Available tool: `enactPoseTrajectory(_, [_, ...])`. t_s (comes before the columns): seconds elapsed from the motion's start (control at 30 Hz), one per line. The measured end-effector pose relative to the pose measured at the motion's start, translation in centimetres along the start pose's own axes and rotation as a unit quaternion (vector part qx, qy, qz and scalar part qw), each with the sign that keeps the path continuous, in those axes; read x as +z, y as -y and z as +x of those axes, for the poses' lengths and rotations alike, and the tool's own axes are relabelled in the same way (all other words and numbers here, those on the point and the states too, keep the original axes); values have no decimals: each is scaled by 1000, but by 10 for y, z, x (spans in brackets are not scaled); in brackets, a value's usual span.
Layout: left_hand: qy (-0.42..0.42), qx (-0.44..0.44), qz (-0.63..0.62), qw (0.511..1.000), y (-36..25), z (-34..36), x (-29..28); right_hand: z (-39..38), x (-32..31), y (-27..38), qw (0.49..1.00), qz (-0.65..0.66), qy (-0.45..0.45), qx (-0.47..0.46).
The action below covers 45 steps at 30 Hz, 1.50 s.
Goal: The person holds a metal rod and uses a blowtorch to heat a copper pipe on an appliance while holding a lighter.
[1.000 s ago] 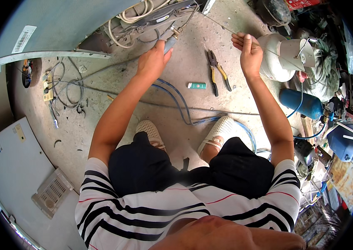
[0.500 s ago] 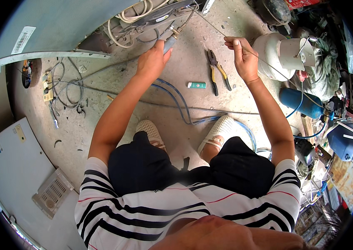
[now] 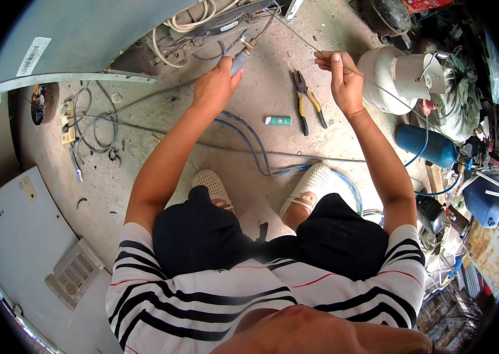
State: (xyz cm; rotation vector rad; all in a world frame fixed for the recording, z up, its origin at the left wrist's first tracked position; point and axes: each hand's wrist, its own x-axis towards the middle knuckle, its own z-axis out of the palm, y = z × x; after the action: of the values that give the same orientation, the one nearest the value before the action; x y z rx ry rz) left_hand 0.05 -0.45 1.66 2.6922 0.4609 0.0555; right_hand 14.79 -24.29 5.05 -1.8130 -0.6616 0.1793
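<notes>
My left hand [image 3: 213, 88] grips the grey handle of a torch [image 3: 240, 59] with brass fittings, whose thin neck reaches up to the tubing [image 3: 205, 15] at the underside of a large grey-blue appliance [image 3: 84, 32]. My right hand [image 3: 344, 79] pinches a long thin rod [image 3: 302, 36]; its upper end is near the torch's tip, too small to make out clearly. Between my hands, yellow-and-black pliers [image 3: 314, 109] and a small teal-and-white lighter [image 3: 278, 121] lie on the concrete floor [image 3: 267, 94].
A white gas cylinder [image 3: 385, 79], blue cylinder [image 3: 423, 144], blue jug [image 3: 482, 200] and clutter crowd the right side. Hoses [image 3: 258, 144] cross the floor by my feet. A power strip [image 3: 68, 121] with cables and a pale panel [image 3: 19, 230] are at the left.
My right hand has moved a little up and left with the thin rod, toward the appliance's tubing. My left hand and the torch look unchanged.
</notes>
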Motion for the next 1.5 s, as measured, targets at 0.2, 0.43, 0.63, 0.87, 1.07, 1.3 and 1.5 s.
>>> enactPoseTrajectory(0.2, [-1,1,1,1000,-2,0,-1,2,-3,-5,1000,18,-11,7])
enactPoseTrajectory(0.43, [5,-1,2,1000,-3,-1,-3,-2,-4,-5,998,-55,13,-24])
enactPoseTrajectory(0.63, [8,-4,0,1000,-3,-1,-3,-3,-6,-1,990,-115,76,-34])
enactPoseTrajectory(0.87, [13,-8,-2,1000,-4,-1,-4,-2,-5,-1,995,-91,25,-15])
enactPoseTrajectory(1.07, [13,-11,-1,1000,-4,-1,-5,1,-3,-3,998,-66,-7,-6])
enactPoseTrajectory(1.3, [16,-14,-2,1000,-5,-1,-6,1,-4,-1,998,-56,8,10])
enactPoseTrajectory(1.5, [3,3,3,1000,-2,-1,-1,2,-2,-2,1000,-30,-4,8])
